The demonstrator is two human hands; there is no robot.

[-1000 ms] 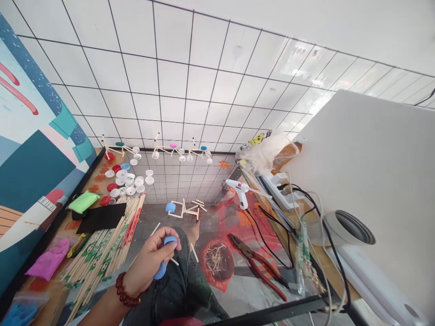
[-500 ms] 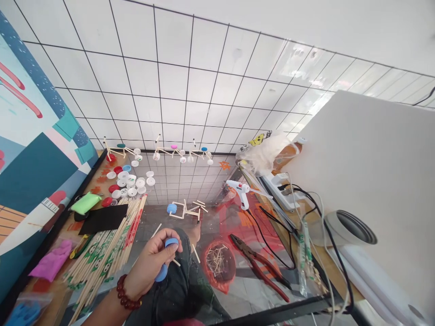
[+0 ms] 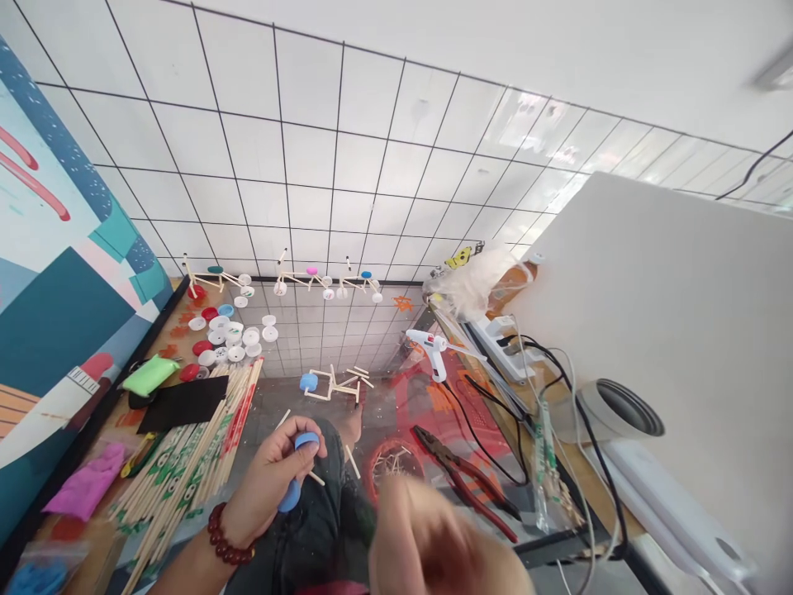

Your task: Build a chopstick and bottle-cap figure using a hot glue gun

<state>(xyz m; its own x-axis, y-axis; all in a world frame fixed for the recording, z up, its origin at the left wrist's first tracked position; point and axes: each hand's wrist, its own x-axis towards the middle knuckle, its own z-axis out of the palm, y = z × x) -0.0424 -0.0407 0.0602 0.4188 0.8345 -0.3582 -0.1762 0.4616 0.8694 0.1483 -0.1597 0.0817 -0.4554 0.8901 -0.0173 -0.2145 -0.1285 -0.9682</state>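
My left hand (image 3: 268, 483) is closed on a small piece made of two blue bottle caps (image 3: 306, 442) joined by a thin wooden stick, held over my lap near the glass table's front edge. My right hand (image 3: 434, 541) comes in at the bottom, large and smeared by motion, so its fingers cannot be read. It is just in front of the red dish of short sticks (image 3: 391, 464). A partly built stick frame with a blue cap (image 3: 328, 383) lies on the glass further back.
A pile of wrapped chopsticks (image 3: 192, 446), loose bottle caps (image 3: 226, 335), black sheet (image 3: 179, 403) and green and pink clay lie at left. Three stick models (image 3: 303, 279) stand along the tiled wall. Pliers (image 3: 462, 479), glue gun (image 3: 430, 345), power strip and cables sit at right.
My right hand has come into view at the bottom, moving fast. My left hand keeps the blue caps piece almost still. The view has shifted slightly.
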